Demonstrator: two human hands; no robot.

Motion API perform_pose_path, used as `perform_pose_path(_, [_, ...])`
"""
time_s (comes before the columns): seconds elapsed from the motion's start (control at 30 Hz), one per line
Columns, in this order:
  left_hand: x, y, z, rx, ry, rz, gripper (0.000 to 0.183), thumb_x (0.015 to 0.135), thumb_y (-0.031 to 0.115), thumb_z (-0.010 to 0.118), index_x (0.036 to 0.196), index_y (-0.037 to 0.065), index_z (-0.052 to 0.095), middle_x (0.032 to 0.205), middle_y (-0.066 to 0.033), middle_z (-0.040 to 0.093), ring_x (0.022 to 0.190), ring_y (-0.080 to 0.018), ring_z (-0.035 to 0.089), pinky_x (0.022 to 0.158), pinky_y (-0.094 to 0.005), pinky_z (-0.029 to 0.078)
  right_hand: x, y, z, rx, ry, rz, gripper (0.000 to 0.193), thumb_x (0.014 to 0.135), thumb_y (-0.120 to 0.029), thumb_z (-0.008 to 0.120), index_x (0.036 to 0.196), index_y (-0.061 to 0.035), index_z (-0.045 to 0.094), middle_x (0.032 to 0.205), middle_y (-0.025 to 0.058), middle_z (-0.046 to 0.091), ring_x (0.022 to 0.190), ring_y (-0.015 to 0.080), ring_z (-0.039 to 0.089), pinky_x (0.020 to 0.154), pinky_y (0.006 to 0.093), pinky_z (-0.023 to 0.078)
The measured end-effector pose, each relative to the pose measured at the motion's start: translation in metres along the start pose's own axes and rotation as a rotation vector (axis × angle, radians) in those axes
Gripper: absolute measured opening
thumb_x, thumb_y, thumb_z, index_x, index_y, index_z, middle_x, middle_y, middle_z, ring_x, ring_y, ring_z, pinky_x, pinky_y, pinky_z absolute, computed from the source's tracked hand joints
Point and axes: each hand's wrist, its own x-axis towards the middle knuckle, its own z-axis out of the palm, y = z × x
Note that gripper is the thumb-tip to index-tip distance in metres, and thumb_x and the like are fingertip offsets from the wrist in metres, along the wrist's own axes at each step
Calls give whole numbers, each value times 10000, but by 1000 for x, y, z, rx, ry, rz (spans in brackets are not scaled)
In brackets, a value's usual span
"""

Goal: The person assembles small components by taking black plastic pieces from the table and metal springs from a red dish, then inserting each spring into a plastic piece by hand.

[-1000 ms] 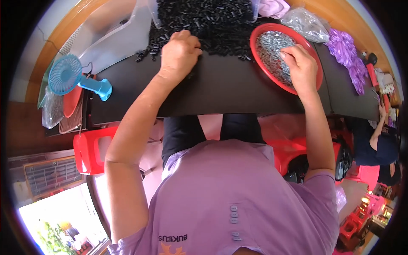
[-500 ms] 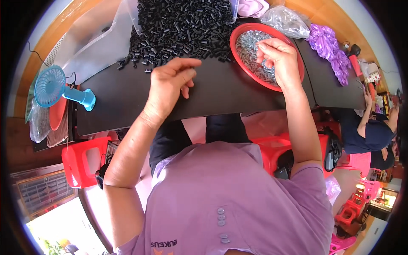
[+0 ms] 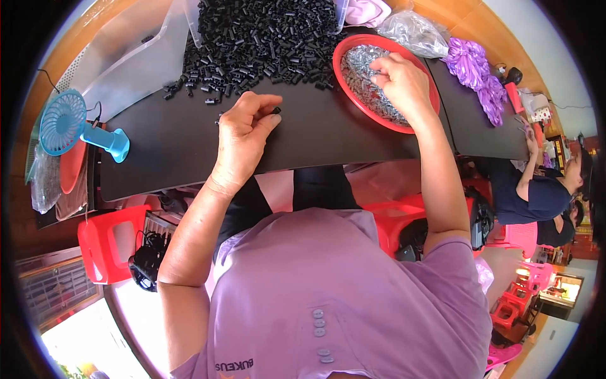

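L hand (image 3: 243, 129), half-curled, pinches a sm. black piece (image 3: 276, 110), prob. light, stiff, best held mid-length, I'd say; R hand (image 3: 404, 85) part-curled over metal bits (image 3: 361, 81), can't tell if gripping.

Pretty bright overall; white light pours from a blown-out opening (image 3: 95, 341) beyond the table's (image 3: 353, 129) near left corner; silvery bits (image 3: 365, 82) glitter, and the clear plastic bag (image 3: 413, 31) by the far edge catches glare; fisheye bows the wood-coloured band (image 3: 470, 33) behind; frame corners go black, distant stools (image 3: 540, 273) look kinda soft
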Motion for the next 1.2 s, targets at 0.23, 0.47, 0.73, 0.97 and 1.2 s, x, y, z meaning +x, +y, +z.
perform_pose_path(0.23, [0, 3, -1, -12, 14, 16, 174, 851, -46, 642, 1007, 19, 680, 842, 10, 613, 697, -31, 542, 537, -180, 424, 3, 5, 10, 61, 66, -65, 115, 819, -157, 709, 916, -101, 683, 931, 46, 654, 865, 259, 665, 732, 404, 500])
perform_pose_path(0.47, [0, 10, -7, -266, 10, -237, 166, 879, -2, 642, 1039, -22, 681, 759, -38, 630, 606, -57, 544, 517, -194, 438, -3, -12, 0, 267, 187, -7, 103, 819, -143, 709, 888, -72, 680, 883, 71, 706, 775, 280, 683, 680, 390, 506])
perform_pose_path(0.73, [1, 8, -14, -443, -46, -322, 154, 921, 0, 597, 1049, -61, 659, 816, -77, 633, 633, -109, 581, 536, -232, 486, 2, -37, 4, -232, 169, -347, 57, 828, -102, 673, 873, -71, 655, 891, 85, 656, 850, 309, 653, 705, 449, 514])
perform_pose_path(0.97, [-2, 7, -17, -572, -33, -320, 125, 922, 5, 611, 1024, -56, 651, 828, -83, 642, 644, -121, 599, 527, -239, 500, -6, -99, -6, 317, 151, -486, 55, 854, -108, 652, 897, -75, 645, 859, 77, 657, 782, 298, 649, 670, 403, 510])
perform_pose_path(1.2, [0, 4, -14, -527, -10, -284, 102, 903, -2, 640, 995, -45, 652, 803, -69, 642, 641, -113, 603, 505, -234, 495, -6, -134, -6, 233, 117, -665, 47, 850, -91, 627, 852, -62, 590, 827, 71, 605, 810, 279, 619, 718, 400, 478])
